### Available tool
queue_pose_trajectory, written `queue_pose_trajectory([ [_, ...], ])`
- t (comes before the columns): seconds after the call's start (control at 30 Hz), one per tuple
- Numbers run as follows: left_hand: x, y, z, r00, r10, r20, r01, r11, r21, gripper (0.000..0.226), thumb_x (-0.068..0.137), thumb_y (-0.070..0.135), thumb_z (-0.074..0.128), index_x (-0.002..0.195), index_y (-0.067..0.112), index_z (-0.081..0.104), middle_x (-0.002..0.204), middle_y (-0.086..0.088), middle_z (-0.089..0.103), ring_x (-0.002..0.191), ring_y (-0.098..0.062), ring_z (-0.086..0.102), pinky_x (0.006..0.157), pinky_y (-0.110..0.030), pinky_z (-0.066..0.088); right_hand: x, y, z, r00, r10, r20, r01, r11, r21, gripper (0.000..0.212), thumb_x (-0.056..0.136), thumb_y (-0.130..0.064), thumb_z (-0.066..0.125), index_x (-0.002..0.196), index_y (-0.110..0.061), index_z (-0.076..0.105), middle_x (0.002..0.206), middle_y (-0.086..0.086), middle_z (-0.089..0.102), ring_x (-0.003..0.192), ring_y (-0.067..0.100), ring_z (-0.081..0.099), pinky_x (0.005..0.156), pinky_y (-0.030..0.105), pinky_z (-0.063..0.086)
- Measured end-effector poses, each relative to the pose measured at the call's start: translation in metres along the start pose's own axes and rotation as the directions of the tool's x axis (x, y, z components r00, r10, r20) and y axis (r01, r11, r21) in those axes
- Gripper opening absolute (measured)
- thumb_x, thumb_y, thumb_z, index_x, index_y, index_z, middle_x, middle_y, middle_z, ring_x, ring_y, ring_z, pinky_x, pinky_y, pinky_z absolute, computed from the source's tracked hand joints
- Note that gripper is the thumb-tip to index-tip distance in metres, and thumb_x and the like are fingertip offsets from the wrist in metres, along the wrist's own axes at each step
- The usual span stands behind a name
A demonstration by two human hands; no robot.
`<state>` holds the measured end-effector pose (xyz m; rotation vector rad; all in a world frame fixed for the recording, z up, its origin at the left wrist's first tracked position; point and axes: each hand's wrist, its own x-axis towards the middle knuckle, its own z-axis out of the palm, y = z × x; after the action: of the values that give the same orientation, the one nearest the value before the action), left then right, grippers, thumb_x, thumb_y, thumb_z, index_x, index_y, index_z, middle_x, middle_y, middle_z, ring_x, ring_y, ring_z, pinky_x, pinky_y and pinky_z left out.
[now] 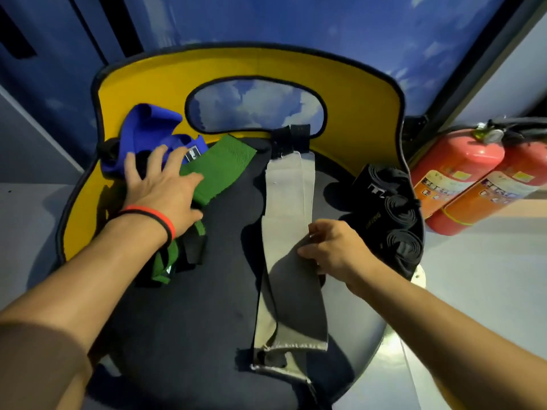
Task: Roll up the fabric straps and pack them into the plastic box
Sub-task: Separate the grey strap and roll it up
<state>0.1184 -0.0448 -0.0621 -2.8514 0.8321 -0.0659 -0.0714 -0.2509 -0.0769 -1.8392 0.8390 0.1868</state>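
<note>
The left hand (165, 184) lies spread flat, fingers wide, pressing the green strap (220, 164) beside the blue strap (148, 128), whose small label is unreadable. The right hand (334, 247) pinches the right edge of the grey strap (288, 202) lying along the dark round seat (192, 321). Rolled black straps (393, 214) sit far right, printing illegible. Two fire extinguishers (461, 179) stand on the floor at right

Flat strap (288, 220) lies between loose straps (213, 170) left, rolled straps (393, 211) right.
</note>
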Motion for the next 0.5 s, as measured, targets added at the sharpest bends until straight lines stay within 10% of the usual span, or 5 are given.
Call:
queue_pose_trajectory([
  [0.27,-0.06,0.066,-0.016,0.937,0.338,-0.083,-0.348,0.898,-0.268,0.027,0.088,0.049,0.065,0.107,0.03,0.07,0.114,0.005,0.053,0.112,-0.024,0.05,0.094,-0.041,0.035,-0.005,0.012,-0.006,0.988,-0.156,0.0,0.15,0.95,-0.274,0.02,0.083,-0.027,0.081,0.094,-0.016,0.069,0.093,0.002,0.072,0.085,0.022,0.07,0.079,0.05,0.061],
  [0.5,-0.094,0.076,-0.001,0.907,0.312,0.284,-0.138,0.856,-0.499,0.021,0.088,0.051,0.066,0.087,0.031,0.07,0.087,0.013,0.062,0.085,-0.014,0.063,0.081,-0.036,0.054,-0.033,0.022,-0.009,0.98,-0.182,0.085,0.195,0.762,-0.617,0.062,0.088,-0.047,0.073,0.133,-0.017,0.044,0.104,0.01,0.069,0.085,0.029,0.068,0.078,0.048,0.059],
])
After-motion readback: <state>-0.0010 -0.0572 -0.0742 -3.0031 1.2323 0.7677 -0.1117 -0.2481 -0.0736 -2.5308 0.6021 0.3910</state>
